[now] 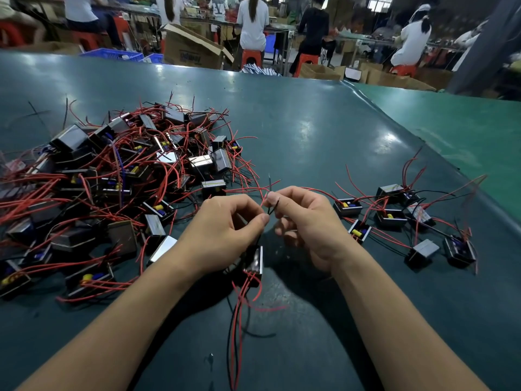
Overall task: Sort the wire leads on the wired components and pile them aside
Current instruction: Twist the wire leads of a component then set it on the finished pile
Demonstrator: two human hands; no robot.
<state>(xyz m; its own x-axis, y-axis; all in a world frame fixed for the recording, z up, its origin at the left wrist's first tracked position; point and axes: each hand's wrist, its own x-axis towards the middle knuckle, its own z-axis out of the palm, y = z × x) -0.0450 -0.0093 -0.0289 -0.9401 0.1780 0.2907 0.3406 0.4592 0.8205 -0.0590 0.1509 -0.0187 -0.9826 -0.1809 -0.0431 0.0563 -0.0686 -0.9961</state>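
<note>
One small black boxed component (255,262) hangs below my two hands near the table's middle, its red and black leads (236,328) trailing toward me. My left hand (225,227) pinches a lead between thumb and forefinger. My right hand (306,221) pinches a thin black wire (273,208) and a red one at the fingertips, close against my left. A large tangled heap of such components (118,182) with red leads fills the left of the table. A smaller spread group of components (394,218) lies at the right.
The dark green table mat (310,131) stretches ahead, with a lighter green strip (456,119) along the right. Beyond the far edge, people sit on red stools among cardboard boxes (191,49) and blue crates (112,54).
</note>
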